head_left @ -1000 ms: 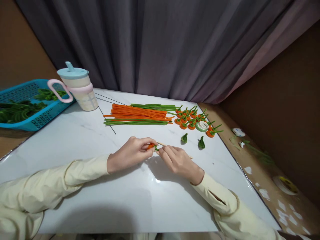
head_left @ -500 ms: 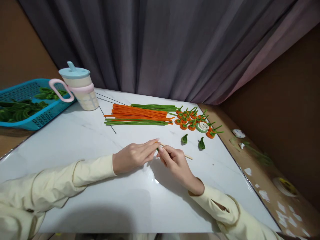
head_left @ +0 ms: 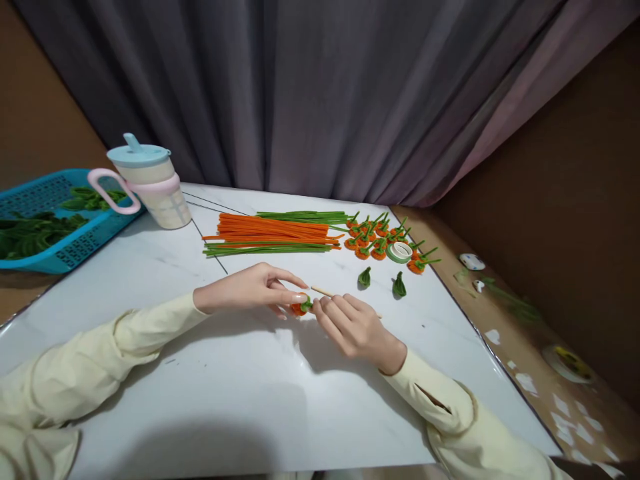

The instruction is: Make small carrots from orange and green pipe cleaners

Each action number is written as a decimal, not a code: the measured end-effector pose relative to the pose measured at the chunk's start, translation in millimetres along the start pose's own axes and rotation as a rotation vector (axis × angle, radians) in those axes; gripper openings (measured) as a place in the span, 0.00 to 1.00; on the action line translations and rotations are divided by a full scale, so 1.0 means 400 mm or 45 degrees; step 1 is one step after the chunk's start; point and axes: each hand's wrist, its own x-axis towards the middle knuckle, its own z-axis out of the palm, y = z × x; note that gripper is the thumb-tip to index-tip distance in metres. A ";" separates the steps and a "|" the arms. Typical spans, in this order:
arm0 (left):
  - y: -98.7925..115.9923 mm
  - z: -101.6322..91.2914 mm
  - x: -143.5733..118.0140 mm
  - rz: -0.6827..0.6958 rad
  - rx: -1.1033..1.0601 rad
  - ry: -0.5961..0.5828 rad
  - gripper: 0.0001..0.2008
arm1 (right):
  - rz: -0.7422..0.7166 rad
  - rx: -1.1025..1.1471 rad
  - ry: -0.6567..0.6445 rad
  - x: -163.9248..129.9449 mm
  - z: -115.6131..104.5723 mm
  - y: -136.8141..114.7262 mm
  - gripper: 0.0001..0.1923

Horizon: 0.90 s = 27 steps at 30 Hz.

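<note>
My left hand (head_left: 253, 288) pinches a small orange pipe-cleaner pumpkin (head_left: 299, 310) with a green top, between thumb and fingers. Close beside it, my right hand (head_left: 354, 328) is closed around a thin wooden stick (head_left: 321, 291), whose tip pokes out past the knuckles. The right fingertips also meet the pumpkin's green stem; whether they grip it is hidden. Beyond the hands lie two dark green twisted pieces, one nearer (head_left: 365, 277) and one to its right (head_left: 399, 285). Farther back is a bundle of orange pipe cleaners (head_left: 275, 230), with green pipe cleaners (head_left: 265, 249) along its front.
Several finished orange pumpkins (head_left: 363, 252) with green stems stand at the back right around a tape roll (head_left: 400, 251). A lidded cup (head_left: 163, 200) and a blue basket (head_left: 80, 247) of green pieces are at the left. Paper scraps (head_left: 526, 383) lie beyond the table's right edge.
The orange pumpkin has come into sight in my left hand, which has opened out and shifted left. My right hand has turned knuckles up, still holding the stick.
</note>
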 end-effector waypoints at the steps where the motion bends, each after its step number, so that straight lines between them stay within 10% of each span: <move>1: -0.003 0.006 0.002 -0.009 -0.033 -0.006 0.17 | -0.025 0.003 0.012 0.000 -0.001 0.000 0.08; 4: -0.011 0.025 0.002 0.047 -0.026 0.026 0.15 | 0.054 0.181 0.083 -0.001 0.004 -0.008 0.12; 9: -0.007 0.032 -0.002 0.121 0.047 0.101 0.13 | 0.714 0.962 0.292 0.001 0.005 -0.019 0.12; 14: -0.005 0.030 -0.001 0.094 -0.019 0.135 0.14 | 1.238 1.400 0.128 0.006 -0.003 -0.008 0.11; 27: -0.090 0.054 0.040 -0.052 -0.642 0.148 0.13 | 1.179 1.270 -0.106 -0.012 0.050 -0.026 0.05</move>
